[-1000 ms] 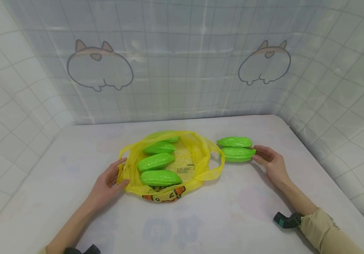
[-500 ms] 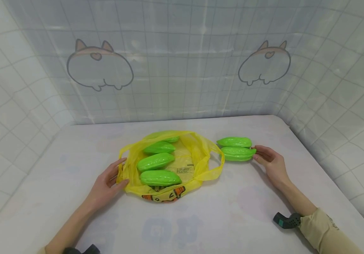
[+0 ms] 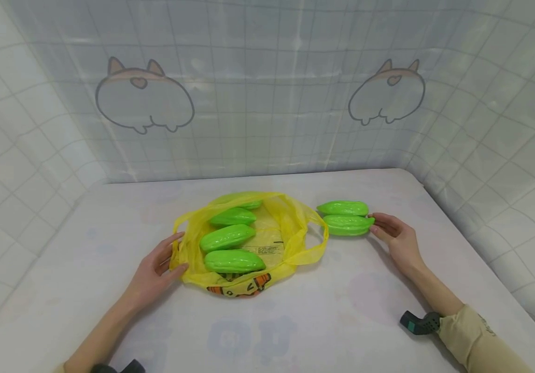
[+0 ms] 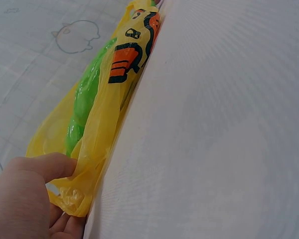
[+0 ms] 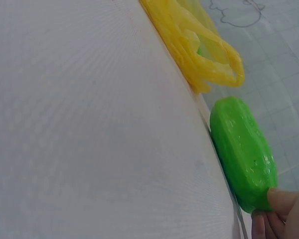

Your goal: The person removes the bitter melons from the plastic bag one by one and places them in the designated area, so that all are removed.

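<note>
A translucent yellow plastic bag point(image 3: 272, 235) lies on its side with its mouth open, an orange and black print along its near edge. Inside it, several glossy green ridged gourds point(image 3: 235, 261) are stacked in a row. My left hand point(image 3: 153, 274) holds the bag's left end, thumb on the near side and fingers behind, as the left wrist view point(image 4: 72, 199) shows. To the right of the bag, two more gourds lie side by side. My right hand point(image 3: 400, 243) pinches the tip of the nearer gourd point(image 3: 348, 225); the farther gourd point(image 3: 343, 208) lies just behind it.
The white table point(image 3: 267, 331) ends at a back wall hung with a tiled-pattern sheet point(image 3: 267, 103) bearing cartoon corgi outlines. Similar sheets stand at both sides. The bag's right handle loop point(image 3: 315, 248) reaches close to the nearer gourd.
</note>
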`<state>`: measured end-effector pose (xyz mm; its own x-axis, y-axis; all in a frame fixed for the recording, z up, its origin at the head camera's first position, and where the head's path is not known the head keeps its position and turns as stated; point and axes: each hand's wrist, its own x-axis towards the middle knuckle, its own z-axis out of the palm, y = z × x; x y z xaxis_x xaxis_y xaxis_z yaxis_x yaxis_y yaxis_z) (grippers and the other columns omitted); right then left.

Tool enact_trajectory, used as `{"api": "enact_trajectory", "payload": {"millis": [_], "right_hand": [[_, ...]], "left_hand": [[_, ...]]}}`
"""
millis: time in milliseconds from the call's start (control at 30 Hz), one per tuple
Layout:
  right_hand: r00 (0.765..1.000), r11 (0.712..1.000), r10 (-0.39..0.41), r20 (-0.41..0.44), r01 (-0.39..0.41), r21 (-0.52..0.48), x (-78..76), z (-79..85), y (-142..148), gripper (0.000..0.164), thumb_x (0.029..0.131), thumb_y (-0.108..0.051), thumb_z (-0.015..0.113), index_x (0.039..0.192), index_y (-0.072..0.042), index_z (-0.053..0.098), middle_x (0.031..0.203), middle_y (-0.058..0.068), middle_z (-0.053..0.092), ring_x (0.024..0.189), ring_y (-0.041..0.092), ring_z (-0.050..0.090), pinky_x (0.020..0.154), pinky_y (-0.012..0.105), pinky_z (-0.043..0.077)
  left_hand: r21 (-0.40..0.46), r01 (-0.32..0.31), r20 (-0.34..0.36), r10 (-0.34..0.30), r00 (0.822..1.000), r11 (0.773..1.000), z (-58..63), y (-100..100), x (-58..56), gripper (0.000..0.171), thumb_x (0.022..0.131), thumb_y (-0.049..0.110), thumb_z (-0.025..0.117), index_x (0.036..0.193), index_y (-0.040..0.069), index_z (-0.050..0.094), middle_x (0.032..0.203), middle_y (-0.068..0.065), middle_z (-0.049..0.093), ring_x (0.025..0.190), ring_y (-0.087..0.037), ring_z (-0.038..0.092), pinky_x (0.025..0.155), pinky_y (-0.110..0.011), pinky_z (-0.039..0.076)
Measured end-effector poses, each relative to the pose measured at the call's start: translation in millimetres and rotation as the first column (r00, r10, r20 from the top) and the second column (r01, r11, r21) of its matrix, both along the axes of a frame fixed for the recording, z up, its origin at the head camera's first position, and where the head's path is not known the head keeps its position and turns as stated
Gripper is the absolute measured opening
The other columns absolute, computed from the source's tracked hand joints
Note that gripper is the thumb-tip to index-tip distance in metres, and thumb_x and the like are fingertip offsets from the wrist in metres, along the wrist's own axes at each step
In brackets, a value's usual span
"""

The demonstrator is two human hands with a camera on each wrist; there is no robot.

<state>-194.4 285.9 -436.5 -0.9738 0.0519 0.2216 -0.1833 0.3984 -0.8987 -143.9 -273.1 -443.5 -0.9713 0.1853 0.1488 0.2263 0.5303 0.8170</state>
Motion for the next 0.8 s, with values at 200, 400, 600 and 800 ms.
{"api": "enact_trajectory", "payload": {"millis": [200, 400, 600, 800], "right_hand": [[1.0, 1.0, 0.012, -0.013, -0.012, -0.008, 1.4, 1.0, -0.6, 0.048, 0.098, -0.023, 0.065, 0.138, 0.0, 0.054, 0.137, 0.02, 0.058, 0.11, -0.007, 0.058, 0.091, 0.006, 0.047], [1.0, 0.999, 0.014, -0.022, -0.015, -0.046, 2.7, 1.7, -0.9, 0.048, 0.097, -0.022, 0.067, 0.137, 0.001, 0.056, 0.133, 0.013, 0.062, 0.11, -0.004, 0.06, 0.091, 0.007, 0.048], [0.999, 0.997, 0.026, -0.034, -0.029, -0.069, 2.9, 0.6, -0.3, 0.048, 0.096, -0.02, 0.068, 0.136, 0.003, 0.056, 0.129, 0.005, 0.065, 0.109, -0.002, 0.061, 0.091, 0.008, 0.049], [0.999, 0.998, 0.029, -0.043, -0.031, -0.059, 3.1, 1.2, -0.9, 0.046, 0.096, -0.018, 0.069, 0.135, 0.003, 0.056, 0.128, 0.004, 0.065, 0.108, -0.002, 0.061, 0.09, 0.009, 0.05]], "left_hand": [[0.002, -0.002, 0.006, 0.002, 1.0, 1.0, -0.7, -0.1, -0.5, 0.069, 0.096, 0.023, 0.068, 0.156, 0.031, 0.034, 0.161, -0.015, 0.031, 0.143, -0.044, 0.036, 0.096, 0.0, 0.034], [-0.002, 0.002, -0.002, -0.002, 1.0, 1.0, -0.4, -0.3, -0.4, 0.069, 0.096, 0.022, 0.068, 0.155, 0.03, 0.034, 0.161, -0.015, 0.031, 0.142, -0.045, 0.036, 0.096, 0.0, 0.034], [-0.001, 0.008, -0.02, -0.008, 1.0, 1.0, -1.3, -1.0, -0.6, 0.068, 0.096, 0.021, 0.068, 0.156, 0.029, 0.034, 0.16, -0.016, 0.032, 0.142, -0.045, 0.037, 0.096, 0.0, 0.034], [0.006, 0.011, -0.022, -0.011, 1.0, 1.0, -1.3, -1.2, -0.6, 0.068, 0.097, 0.02, 0.068, 0.156, 0.028, 0.035, 0.16, -0.017, 0.032, 0.142, -0.045, 0.037, 0.096, 0.0, 0.034]]}}
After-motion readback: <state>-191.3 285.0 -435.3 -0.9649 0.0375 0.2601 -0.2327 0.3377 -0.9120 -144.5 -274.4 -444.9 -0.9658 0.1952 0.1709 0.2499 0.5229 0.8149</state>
